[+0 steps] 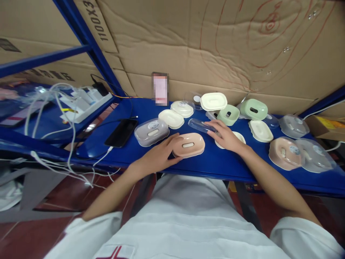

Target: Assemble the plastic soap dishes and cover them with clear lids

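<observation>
My left hand (164, 153) is closed round the left end of a peach oval box (194, 148) at the table's front. A cream insert with a rounded bar shows through the slot in its top. My right hand (222, 135) grips the right end of a clear plastic cover (198, 125), just behind the peach box. Under my right wrist lies a cream oval piece (238, 137), partly hidden. Left of the peach box sits a grey box (151, 132) under a clear cover with a round label. Behind it is a cream oval lid (171, 119).
Green boxes (228, 115) and a raised cream lid (214, 101) stand at the back. Covered peach (286, 154) and grey boxes (314, 156) are at right. A black phone (121, 133), white cables and a power strip (91, 104) lie left. Cardboard (175, 43) walls the back.
</observation>
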{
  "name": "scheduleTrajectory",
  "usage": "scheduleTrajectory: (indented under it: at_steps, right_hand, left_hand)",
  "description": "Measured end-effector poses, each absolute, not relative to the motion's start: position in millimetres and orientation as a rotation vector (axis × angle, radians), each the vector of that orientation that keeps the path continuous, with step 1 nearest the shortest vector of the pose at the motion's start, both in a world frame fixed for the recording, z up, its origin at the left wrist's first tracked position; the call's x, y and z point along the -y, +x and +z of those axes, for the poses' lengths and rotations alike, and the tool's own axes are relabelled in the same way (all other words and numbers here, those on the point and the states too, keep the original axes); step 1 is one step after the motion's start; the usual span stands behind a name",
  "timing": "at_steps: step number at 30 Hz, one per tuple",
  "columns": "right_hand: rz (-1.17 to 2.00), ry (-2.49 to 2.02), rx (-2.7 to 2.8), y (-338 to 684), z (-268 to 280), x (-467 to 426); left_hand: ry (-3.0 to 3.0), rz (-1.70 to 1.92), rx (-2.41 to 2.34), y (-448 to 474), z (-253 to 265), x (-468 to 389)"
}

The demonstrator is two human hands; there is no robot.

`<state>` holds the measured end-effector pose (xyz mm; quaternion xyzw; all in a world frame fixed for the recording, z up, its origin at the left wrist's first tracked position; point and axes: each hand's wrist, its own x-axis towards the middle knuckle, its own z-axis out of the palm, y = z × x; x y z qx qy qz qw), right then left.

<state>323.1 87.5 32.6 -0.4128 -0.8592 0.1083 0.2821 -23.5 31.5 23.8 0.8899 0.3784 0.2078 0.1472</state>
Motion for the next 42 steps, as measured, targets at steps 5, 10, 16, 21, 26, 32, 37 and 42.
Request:
scheduleTrajectory:
  at_steps: [5,10,16,21,26,32,37,42]
  right_hand:
    - [0.407,-0.935,2.364,306,36,-71]
    - [0.416,-0.869,2.393,293,33,-60]
    - [0.435,-0.811,2.475,293,30,-56]
    - [0.471,-0.698,2.540,290,25,-54]
    - [0.319,-0.667,2.679,286,21,-56]
    - [0.147,-0.646,2.723,283,18,-56]
    - [0.157,-0.690,2.729,281,20,-53]
    - [0.234,-0.682,2.706,281,22,-57]
  left_hand:
    - [2.346,0.983,-1.156,-19,-1,-6]
    - [2.390,1.133,-1.084,-20,-3,-5]
    - [2.458,1.244,-1.114,-20,-5,-4]
    - [2.468,1.290,-1.119,-22,-9,-5]
    - [2.496,1.264,-1.185,-24,-10,-6]
    - [2.570,1.317,-1.126,-24,-7,-7]
    - [2.564,1.277,-1.160,-23,-7,-6]
    - [2.538,1.242,-1.218,-22,-7,-5]
